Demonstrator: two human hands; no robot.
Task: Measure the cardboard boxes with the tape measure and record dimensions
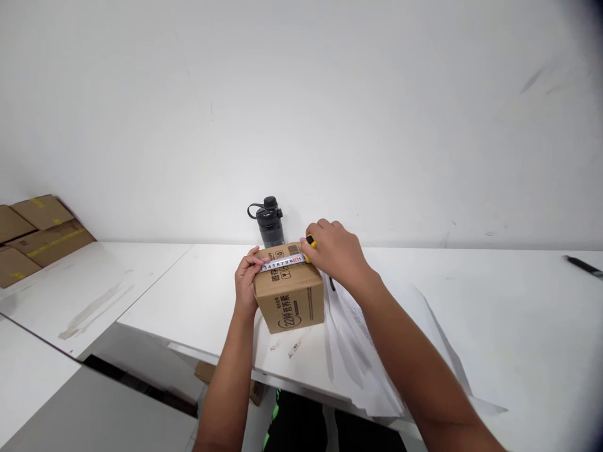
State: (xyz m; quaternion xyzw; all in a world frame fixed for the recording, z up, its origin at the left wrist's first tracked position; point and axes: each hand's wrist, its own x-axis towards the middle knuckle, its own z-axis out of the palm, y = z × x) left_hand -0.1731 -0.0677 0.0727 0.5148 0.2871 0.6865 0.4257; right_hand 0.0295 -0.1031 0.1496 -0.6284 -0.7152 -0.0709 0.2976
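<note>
A brown cardboard box (289, 307) with dark printing stands on the white table. Across its top lies the white blade of a tape measure (282, 262), pulled out from left to right, its numbers facing up. My left hand (247, 273) is at the box's left edge, fingers pressing the blade's end there. At the right edge my right hand (333, 248) is closed around the yellow and black tape measure case, most of which the fingers hide.
Behind the box stands a dark water bottle (270, 223). White paper sheets (358, 351) spread to the right of the box. More cardboard boxes (51, 232) are stacked at far left, against the wall. A black pen-like object (584, 265) lies at far right.
</note>
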